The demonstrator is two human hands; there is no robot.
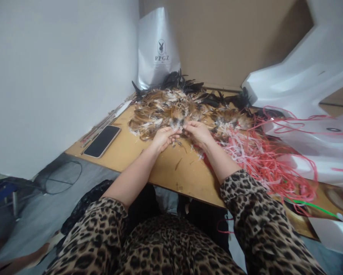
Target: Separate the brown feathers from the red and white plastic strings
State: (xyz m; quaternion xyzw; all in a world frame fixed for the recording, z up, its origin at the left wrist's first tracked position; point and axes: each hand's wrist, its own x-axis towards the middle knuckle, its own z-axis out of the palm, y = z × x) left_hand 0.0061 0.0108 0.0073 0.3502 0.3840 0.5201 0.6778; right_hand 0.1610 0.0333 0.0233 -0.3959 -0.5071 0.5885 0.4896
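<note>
Both hands meet at the front edge of a heap of brown and white feathers [154, 105] on the wooden table. Pinched closed, my left hand [166, 138] grips the feathers at their pale base. My right hand [197, 131] is also closed, thumb against finger, at the same small tuft of feathers [177, 121]. Black feathers [179, 82] lie behind the brown ones. To the right of my right hand spreads a tangle of red and pink ribbon strips [263, 160].
A phone [102, 141] lies at the table's left side, near the wall. A silver-white printed bag [160, 46] stands at the back. White plastic sheeting [297, 84] covers the right, with a green strip [314, 206] below it. The table [185, 175] has small feather scraps.
</note>
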